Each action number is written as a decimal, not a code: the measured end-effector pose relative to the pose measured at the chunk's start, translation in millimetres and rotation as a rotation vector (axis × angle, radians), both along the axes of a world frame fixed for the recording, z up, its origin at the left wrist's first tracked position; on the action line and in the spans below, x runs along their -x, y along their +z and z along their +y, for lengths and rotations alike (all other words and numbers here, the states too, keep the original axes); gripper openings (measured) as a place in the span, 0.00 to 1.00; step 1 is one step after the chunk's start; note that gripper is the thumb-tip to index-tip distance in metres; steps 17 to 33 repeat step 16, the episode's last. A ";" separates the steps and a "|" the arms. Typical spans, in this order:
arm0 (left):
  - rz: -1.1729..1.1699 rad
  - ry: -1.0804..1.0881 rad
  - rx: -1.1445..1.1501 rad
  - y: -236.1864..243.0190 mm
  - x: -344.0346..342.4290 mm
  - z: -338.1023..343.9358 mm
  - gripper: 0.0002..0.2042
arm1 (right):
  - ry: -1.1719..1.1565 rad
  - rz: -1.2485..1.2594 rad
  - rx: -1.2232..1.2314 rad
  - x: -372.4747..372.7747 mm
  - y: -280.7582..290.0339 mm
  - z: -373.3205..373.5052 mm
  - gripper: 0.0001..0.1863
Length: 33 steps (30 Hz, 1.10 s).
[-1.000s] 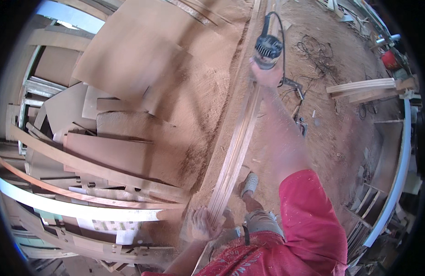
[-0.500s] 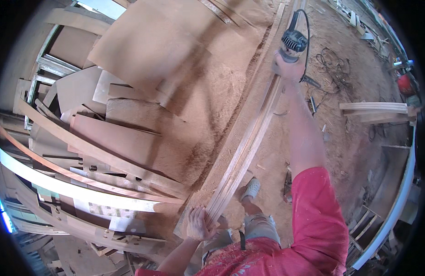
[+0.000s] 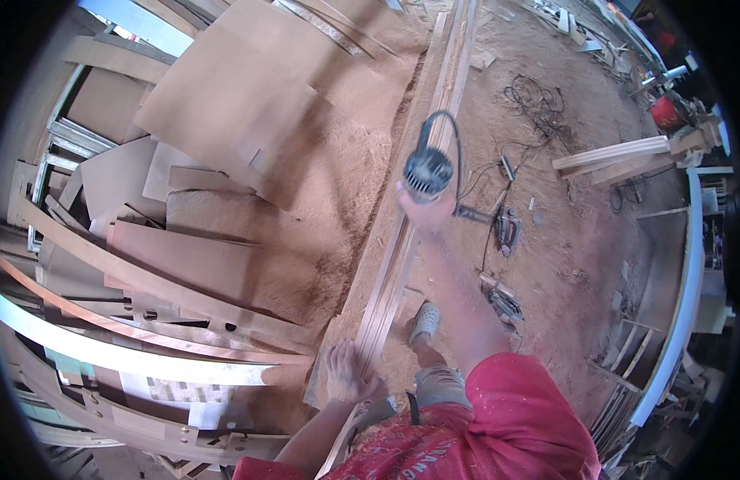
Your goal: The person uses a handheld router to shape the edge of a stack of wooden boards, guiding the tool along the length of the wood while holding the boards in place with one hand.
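Note:
A long, pale wooden strip [image 3: 383,308] with grooves along its length runs from my body to the far edge of the view, on a dusty board. My right hand [image 3: 428,214] is closed on a dark corded power tool [image 3: 427,174], which looks like a router, standing on the strip. Its side handle [image 3: 472,214] points right, and its cord loops above it. What touches the wood beneath the tool is hidden. Near my waist, my left hand [image 3: 350,374] grips the near part of the strip, fingers curled over it.
Sheets and offcuts of board [image 3: 194,248] are piled left under sawdust. Tangled cords [image 3: 538,100] and another power tool [image 3: 507,232] lie on the dusty floor to the right. A white bent strip [image 3: 670,320] and stacked boards [image 3: 614,156] stand farther right. My shoe [image 3: 426,318] is beside the strip.
My right hand has drawn the router along the strip toward me, bending the right arm. My left hand stays on the strip near my waist. The view has shifted somewhat.

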<state>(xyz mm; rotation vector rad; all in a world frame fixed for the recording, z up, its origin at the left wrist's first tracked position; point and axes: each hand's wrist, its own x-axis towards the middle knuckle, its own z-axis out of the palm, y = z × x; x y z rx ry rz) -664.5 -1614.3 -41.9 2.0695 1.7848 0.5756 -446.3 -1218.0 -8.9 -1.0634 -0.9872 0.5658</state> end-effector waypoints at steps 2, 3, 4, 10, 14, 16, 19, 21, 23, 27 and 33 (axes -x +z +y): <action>-0.008 -0.003 -0.020 -1.8 2.0 -2.0 0.47 | 0.022 -0.155 0.132 13.6 -6.8 -40.6 0.28; -0.017 -0.005 -0.034 -3.2 -0.4 -0.7 0.47 | 0.012 -0.168 0.120 17.1 -9.3 -60.1 0.28; -0.033 -0.015 -0.049 -3.5 -4.8 2.1 0.47 | 0.034 -0.132 0.160 19.0 -11.4 -78.3 0.28; -0.060 0.020 -0.019 0.1 -8.1 1.1 0.47 | 0.035 -0.254 0.231 44.9 -3.6 -168.2 0.26; -0.020 0.040 0.007 -9.9 -6.7 -1.3 0.47 | -0.009 -0.283 0.366 53.4 -11.3 -176.0 0.25; -0.036 0.048 0.063 -6.6 -5.1 -4.1 0.49 | -0.027 -0.300 0.476 58.6 -2.8 -171.0 0.24; -0.036 0.048 0.063 -6.6 -5.1 -4.1 0.49 | -0.027 -0.300 0.476 58.6 -2.8 -171.0 0.24; -0.036 0.048 0.063 -6.6 -5.1 -4.1 0.49 | -0.027 -0.300 0.476 58.6 -2.8 -171.0 0.24; -0.036 0.048 0.063 -6.6 -5.1 -4.1 0.49 | -0.027 -0.300 0.476 58.6 -2.8 -171.0 0.24; -0.036 0.048 0.063 -6.6 -5.1 -4.1 0.49 | -0.027 -0.300 0.476 58.6 -2.8 -171.0 0.24; -0.036 0.048 0.063 -6.6 -5.1 -4.1 0.49 | -0.027 -0.300 0.476 58.6 -2.8 -171.0 0.24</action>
